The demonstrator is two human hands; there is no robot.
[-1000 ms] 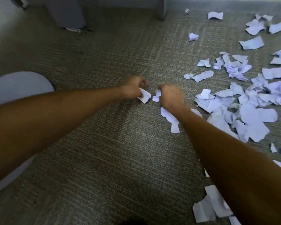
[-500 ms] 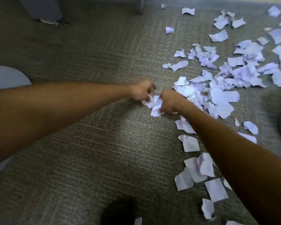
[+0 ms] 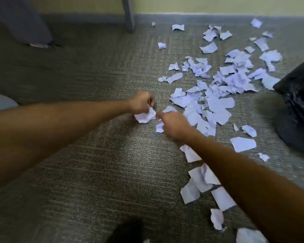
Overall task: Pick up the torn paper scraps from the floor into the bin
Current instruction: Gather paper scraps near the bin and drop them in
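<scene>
Torn pale paper scraps [image 3: 218, 106] lie scattered over the grey carpet, thickest at the centre right and trailing toward the lower right. My left hand [image 3: 141, 101] is closed on a crumpled bunch of scraps [image 3: 146, 116] just above the floor. My right hand [image 3: 174, 124] is close beside it, fingers curled around more scraps [image 3: 159, 127] at the heap's near-left edge. A black bin with a shiny black liner [image 3: 298, 106] stands at the right edge, right of the heap.
A grey furniture leg [image 3: 128, 14] stands at the back by the skirting board. A grey chair base [image 3: 23, 23] fills the back left corner. A dark shoe tip [image 3: 126, 232] shows at the bottom. A pale rounded object [image 3: 0, 102] sits at the left edge.
The view has swung right and up, bringing the black bin and the wall into sight. Both hands stay together at the heap's edge, with more paper bunched in them.
</scene>
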